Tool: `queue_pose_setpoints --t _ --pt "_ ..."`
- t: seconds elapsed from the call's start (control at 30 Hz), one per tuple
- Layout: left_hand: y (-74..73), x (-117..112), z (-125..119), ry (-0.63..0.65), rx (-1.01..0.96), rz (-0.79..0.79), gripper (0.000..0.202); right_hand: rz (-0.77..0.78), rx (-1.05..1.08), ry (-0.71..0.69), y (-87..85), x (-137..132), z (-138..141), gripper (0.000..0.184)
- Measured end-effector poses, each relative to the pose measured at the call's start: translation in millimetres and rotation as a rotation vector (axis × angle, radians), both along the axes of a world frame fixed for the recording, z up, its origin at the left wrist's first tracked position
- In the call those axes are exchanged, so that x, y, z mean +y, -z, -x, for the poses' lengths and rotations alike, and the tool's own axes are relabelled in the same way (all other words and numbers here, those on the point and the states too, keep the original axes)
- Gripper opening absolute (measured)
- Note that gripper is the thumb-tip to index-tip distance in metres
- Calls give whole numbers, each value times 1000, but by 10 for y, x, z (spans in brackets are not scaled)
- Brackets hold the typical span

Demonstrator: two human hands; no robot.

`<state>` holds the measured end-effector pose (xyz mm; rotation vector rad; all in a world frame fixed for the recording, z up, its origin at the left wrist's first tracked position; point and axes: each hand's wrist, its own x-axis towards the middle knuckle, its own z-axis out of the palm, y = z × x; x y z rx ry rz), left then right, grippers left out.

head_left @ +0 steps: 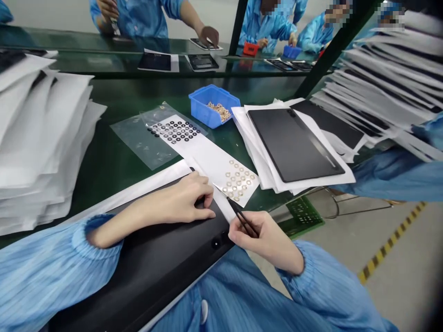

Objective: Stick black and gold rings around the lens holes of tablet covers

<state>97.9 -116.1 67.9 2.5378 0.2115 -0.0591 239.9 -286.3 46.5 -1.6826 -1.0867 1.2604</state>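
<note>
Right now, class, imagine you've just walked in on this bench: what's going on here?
A person's left hand rests on a black tablet panel, while the right hand holds tweezers, their tips close to a white sheet of small gold rings. A blue bin of rings stands nearby, and co-workers sit across the green bench.

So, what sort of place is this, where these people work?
Probably an electronics assembly line: workers wear matching blue smocks, a black tablet-like panel lies on a green workbench, and a blue bin holds small parts.
</note>
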Motion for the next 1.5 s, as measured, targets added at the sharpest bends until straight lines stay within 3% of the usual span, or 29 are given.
queue_pose_setpoints --t 0.37,0.57,0.73,0.8,0.87,0.97,1.07,1.27,1.5 --pt "47 7 -20 -19 -17 42 29 17 -58 78 -6 -9 56 18" --pt "62 14 -31 -20 -14 19 31 -4 -192 80 -40 -33 113 12" --pt "147 -260 155 -104 -150 -7 15 -39 -255 90 -32 -46 113 21" --pt "176 -434 301 -114 -189 -9 8 -99 -247 104 13 -57 91 19" --pt "184 -585 438 -71 -196 -46 16 -218 -205 191 77 -79 81 20" --pt "173 -713 552 -2 -206 -157 30 -429 -92 390 167 -130 112 40" --pt "174 -738 553 -13 -212 -241 35 -513 18 468 204 -181 178 51" --pt "203 -687 500 38 -259 -313 39 -488 -160 405 157 -220 277 12" --pt "215 -712 521 30 -262 -305 37 -508 -251 416 115 -160 332 16"
